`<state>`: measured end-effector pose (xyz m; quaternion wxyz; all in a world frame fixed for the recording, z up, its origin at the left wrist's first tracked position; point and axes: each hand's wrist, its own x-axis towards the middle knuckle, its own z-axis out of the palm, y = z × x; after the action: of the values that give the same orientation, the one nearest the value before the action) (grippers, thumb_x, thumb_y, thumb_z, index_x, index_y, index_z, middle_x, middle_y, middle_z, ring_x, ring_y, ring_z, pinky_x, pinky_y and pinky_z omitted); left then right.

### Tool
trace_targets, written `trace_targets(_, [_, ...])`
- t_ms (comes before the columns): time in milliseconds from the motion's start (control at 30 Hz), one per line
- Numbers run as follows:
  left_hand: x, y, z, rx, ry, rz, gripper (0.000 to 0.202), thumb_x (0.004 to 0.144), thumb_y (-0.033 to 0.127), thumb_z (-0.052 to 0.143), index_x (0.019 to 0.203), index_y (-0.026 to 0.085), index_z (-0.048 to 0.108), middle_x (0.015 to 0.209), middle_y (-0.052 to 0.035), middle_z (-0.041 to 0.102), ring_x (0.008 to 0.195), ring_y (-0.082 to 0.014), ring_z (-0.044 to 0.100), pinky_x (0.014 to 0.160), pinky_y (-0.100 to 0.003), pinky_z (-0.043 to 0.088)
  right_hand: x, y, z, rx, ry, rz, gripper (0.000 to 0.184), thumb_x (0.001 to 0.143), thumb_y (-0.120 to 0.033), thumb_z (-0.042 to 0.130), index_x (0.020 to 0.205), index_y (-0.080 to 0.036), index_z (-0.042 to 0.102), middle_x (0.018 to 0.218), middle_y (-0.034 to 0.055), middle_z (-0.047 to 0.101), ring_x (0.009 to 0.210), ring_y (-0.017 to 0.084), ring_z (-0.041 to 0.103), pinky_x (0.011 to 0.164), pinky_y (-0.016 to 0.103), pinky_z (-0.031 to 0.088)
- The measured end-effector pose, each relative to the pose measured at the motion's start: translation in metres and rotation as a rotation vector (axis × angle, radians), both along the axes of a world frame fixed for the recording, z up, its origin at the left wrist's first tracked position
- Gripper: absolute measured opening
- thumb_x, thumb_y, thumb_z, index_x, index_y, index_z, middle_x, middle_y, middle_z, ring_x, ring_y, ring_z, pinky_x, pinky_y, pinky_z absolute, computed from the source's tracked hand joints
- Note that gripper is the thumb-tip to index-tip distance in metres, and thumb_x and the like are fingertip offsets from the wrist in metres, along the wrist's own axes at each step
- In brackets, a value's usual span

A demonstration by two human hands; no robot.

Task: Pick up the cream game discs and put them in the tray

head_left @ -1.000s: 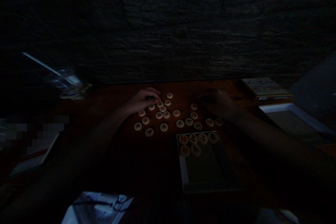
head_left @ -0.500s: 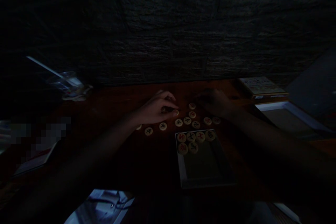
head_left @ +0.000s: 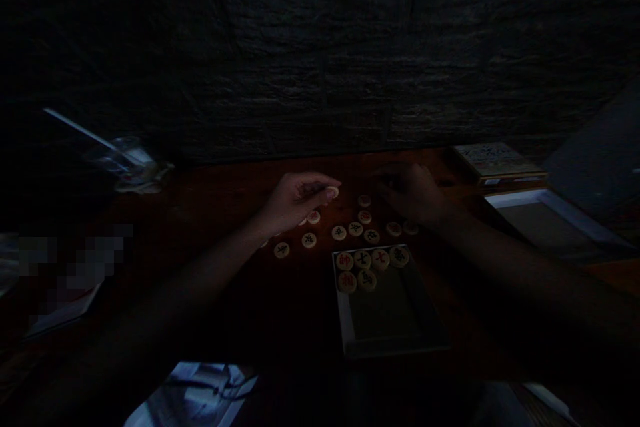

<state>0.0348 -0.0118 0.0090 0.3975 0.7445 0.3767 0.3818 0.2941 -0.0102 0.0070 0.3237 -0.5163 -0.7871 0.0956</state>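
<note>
The scene is very dark. Several round pale game pieces with red or black characters lie scattered on a reddish wooden table. My left hand is lifted a little above them, fingers pinched on one round piece. My right hand rests in shadow, curled, at the right of the scattered pieces; what it holds, if anything, is hidden. In front of them a shallow box has several pieces lined up in its far end.
A glass with a straw stands at the far left. A flat printed box and a pale tray or lid lie at the right. Papers sit at the near edge. A dark rough wall rises behind.
My left hand moved right across the scattered pieces, closed on one and lifted it. My right hand barely shifted.
</note>
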Motion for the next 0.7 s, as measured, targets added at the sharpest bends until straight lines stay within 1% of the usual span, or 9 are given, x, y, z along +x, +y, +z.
trace_targets(100, [0.002, 0.001, 0.000, -0.121, -0.187, 0.036, 0.025, 0.080, 0.035, 0.084, 0.099, 0.021, 0.076, 0.096, -0.0066, 0.080, 0.082, -0.0186, 0.075, 0.079, -0.034, 0.061, -0.008, -0.009, 0.002, -0.005, 0.108, 0.041, 0.027, 0.092, -0.020, 0.062, 0.109, -0.018, 0.082, 0.109, 0.0084, 0.082, 0.094, 0.025, 0.077, 0.081, 0.034, 0.059])
trace_targets(200, [0.006, 0.001, -0.002, -0.180, -0.276, 0.072, 0.026, 0.076, 0.034, 0.087, 0.095, 0.020, 0.074, 0.098, -0.0067, 0.080, 0.089, -0.0194, 0.076, 0.084, -0.035, 0.061, -0.019, -0.020, 0.004, -0.104, 0.270, 0.145, 0.026, 0.094, -0.033, 0.065, 0.111, -0.021, 0.081, 0.105, 0.0065, 0.082, 0.085, 0.022, 0.077, 0.069, 0.030, 0.059])
trace_targets(300, [0.012, -0.001, -0.003, -0.182, -0.320, 0.092, 0.027, 0.076, 0.034, 0.087, 0.095, 0.020, 0.074, 0.101, -0.0072, 0.081, 0.094, -0.0201, 0.076, 0.085, -0.034, 0.060, -0.028, -0.030, 0.005, -0.228, 0.437, 0.280, 0.030, 0.093, -0.042, 0.069, 0.113, -0.022, 0.079, 0.097, 0.0048, 0.081, 0.070, 0.016, 0.074, 0.058, 0.025, 0.056])
trace_targets(333, [0.014, -0.002, -0.002, -0.190, -0.336, 0.088, 0.027, 0.076, 0.034, 0.087, 0.095, 0.020, 0.074, 0.102, -0.0074, 0.081, 0.094, -0.0205, 0.076, 0.084, -0.034, 0.061, -0.031, -0.032, 0.006, -0.254, 0.487, 0.303, 0.031, 0.093, -0.043, 0.070, 0.112, -0.022, 0.079, 0.094, 0.0043, 0.081, 0.065, 0.015, 0.072, 0.055, 0.024, 0.054])
trace_targets(400, [0.017, -0.006, 0.000, -0.206, -0.346, 0.081, 0.030, 0.075, 0.034, 0.088, 0.097, 0.020, 0.075, 0.103, -0.0077, 0.080, 0.091, -0.0210, 0.077, 0.078, -0.033, 0.061, -0.033, -0.034, 0.009, -0.284, 0.571, 0.300, 0.031, 0.091, -0.045, 0.072, 0.109, -0.020, 0.079, 0.089, 0.0040, 0.080, 0.059, 0.013, 0.069, 0.050, 0.022, 0.052])
trace_targets(467, [0.020, -0.010, 0.004, -0.215, -0.331, 0.076, 0.033, 0.075, 0.034, 0.088, 0.102, 0.021, 0.076, 0.106, -0.0079, 0.080, 0.090, -0.0217, 0.077, 0.074, -0.033, 0.062, -0.034, -0.035, 0.012, -0.287, 0.628, 0.265, 0.032, 0.088, -0.045, 0.075, 0.105, -0.019, 0.080, 0.087, 0.0045, 0.080, 0.060, 0.013, 0.069, 0.050, 0.023, 0.052])
trace_targets(533, [0.024, -0.013, 0.009, -0.201, -0.324, 0.062, 0.034, 0.074, 0.031, 0.088, 0.105, 0.022, 0.077, 0.106, -0.0076, 0.081, 0.091, -0.0218, 0.077, 0.077, -0.034, 0.062, -0.033, -0.034, 0.014, -0.272, 0.664, 0.245, 0.029, 0.086, -0.044, 0.077, 0.100, -0.019, 0.081, 0.088, 0.0050, 0.081, 0.066, 0.015, 0.071, 0.055, 0.024, 0.055])
trace_targets(600, [0.028, -0.016, 0.014, -0.176, -0.311, 0.045, 0.031, 0.074, 0.030, 0.088, 0.103, 0.022, 0.078, 0.102, -0.0067, 0.081, 0.089, -0.0205, 0.077, 0.082, -0.035, 0.063, -0.032, -0.031, 0.013, -0.271, 0.690, 0.237, 0.026, 0.084, -0.043, 0.079, 0.096, -0.020, 0.081, 0.088, 0.0052, 0.081, 0.071, 0.016, 0.073, 0.061, 0.026, 0.057])
trace_targets(700, [0.034, -0.019, 0.019, -0.160, -0.272, 0.056, 0.028, 0.075, 0.032, 0.087, 0.099, 0.022, 0.079, 0.093, -0.0057, 0.081, 0.079, -0.0189, 0.077, 0.078, -0.036, 0.064, -0.030, -0.025, 0.009, -0.288, 0.756, 0.203, 0.025, 0.081, -0.039, 0.081, 0.097, -0.019, 0.081, 0.086, 0.0050, 0.081, 0.069, 0.016, 0.072, 0.062, 0.027, 0.057])
